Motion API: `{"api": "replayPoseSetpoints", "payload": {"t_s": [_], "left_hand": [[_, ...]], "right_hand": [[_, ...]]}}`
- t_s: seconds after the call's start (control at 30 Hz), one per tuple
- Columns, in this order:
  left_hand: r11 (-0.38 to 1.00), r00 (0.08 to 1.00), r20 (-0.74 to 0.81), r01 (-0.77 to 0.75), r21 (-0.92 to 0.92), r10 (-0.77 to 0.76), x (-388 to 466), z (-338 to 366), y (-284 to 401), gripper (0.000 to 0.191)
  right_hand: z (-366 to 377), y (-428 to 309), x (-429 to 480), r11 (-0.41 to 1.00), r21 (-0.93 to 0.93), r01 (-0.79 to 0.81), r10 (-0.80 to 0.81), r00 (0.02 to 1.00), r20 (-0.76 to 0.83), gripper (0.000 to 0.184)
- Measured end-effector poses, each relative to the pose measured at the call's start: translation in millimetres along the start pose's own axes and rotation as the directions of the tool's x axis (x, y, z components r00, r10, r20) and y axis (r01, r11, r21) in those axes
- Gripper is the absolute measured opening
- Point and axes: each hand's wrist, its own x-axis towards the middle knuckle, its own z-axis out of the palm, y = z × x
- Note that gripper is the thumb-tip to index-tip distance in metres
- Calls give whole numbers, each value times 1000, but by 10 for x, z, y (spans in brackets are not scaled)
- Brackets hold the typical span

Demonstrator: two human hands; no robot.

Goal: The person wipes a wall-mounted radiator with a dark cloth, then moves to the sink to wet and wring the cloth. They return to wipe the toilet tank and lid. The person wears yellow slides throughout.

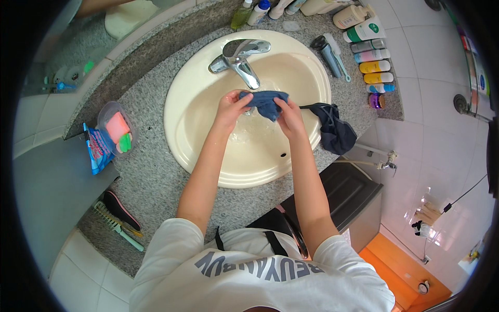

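Observation:
A small dark blue cloth (pixel 267 102) is stretched between my two hands over the cream oval sink (pixel 187 144). My left hand (pixel 230 109) pinches its left end between thumb and fingers. At the other end, my right hand (pixel 290 117) grips the fabric, part of which hangs down between the hands. Just above the cloth is the spout of a chrome mixer tap (pixel 247 73); whether water runs from it I cannot tell. A bunched dark navy garment (pixel 336 130) lies over the sink's right rim, close to my right hand, with a cord reaching into the basin.
Granite counter (pixel 152 171) surrounds the sink. Several bottles and tubes (pixel 374 67) line its right edge, near an electric shaver (pixel 329 58) and a brush (pixel 339 58). On the left are a plastic dish (pixel 104 113) with a pink soap bar (pixel 117 127), a blue packet (pixel 98 150) and hairbrushes (pixel 121 210).

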Motion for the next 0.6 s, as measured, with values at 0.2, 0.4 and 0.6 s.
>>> {"api": "replayPoseSetpoints", "payload": {"t_s": [0.2, 0.4, 0.6], "left_hand": [[885, 997, -69, -9, -465, -26, 285, 44, -49, 22], [924, 986, -5, 157, -349, -169, 507, -116, -189, 36], [915, 978, 136, 197, -353, -158, 390, 126, -347, 49]], "right_hand": [[677, 461, 370, 864, -294, 409, -458, 881, -121, 14], [985, 627, 178, 653, -678, 338, -527, 845, -86, 38], [769, 677, 481, 532, -683, 500, -758, 641, -120, 52]]}}
